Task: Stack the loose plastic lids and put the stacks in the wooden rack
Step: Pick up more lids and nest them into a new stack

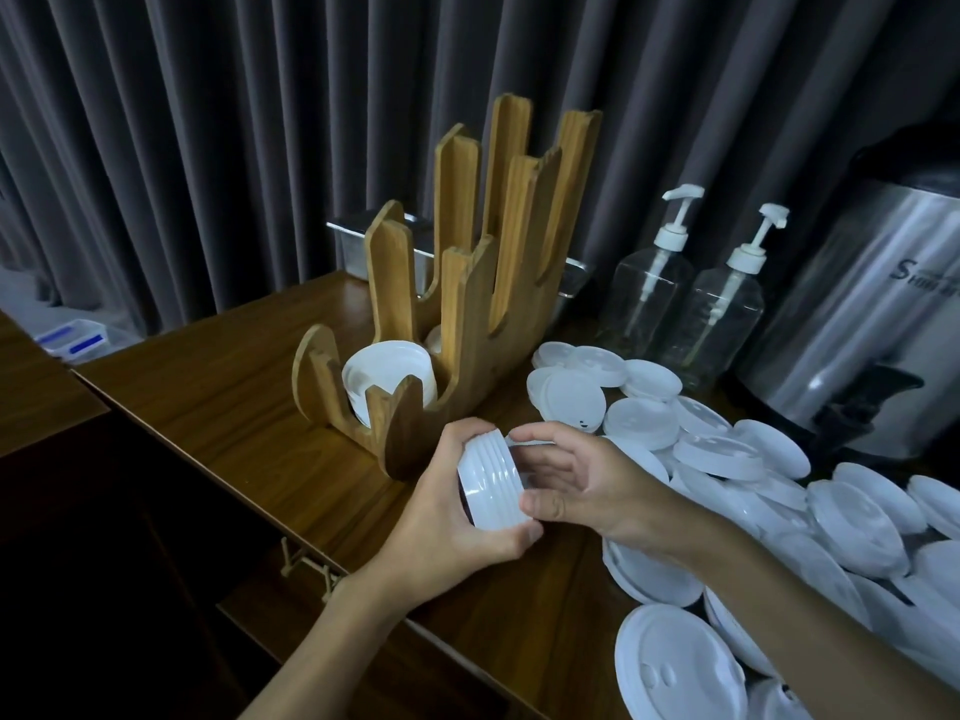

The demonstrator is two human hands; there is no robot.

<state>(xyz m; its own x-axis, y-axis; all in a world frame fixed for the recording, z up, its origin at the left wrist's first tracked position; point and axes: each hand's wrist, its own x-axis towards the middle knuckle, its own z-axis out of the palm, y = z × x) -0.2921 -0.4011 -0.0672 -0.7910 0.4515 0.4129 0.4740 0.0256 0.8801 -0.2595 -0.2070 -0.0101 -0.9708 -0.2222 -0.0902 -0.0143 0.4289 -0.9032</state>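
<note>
Lid stack (387,376) in wooden rack (519,283)

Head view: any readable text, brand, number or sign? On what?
"S": on the steel urn, first letter of a brand word; the smaller letters after it are too blurred to read.
Blue patches on the plastic box, far left: too small to read.
Pump bottles, loose lids, wooden rack: no text visible.
</note>
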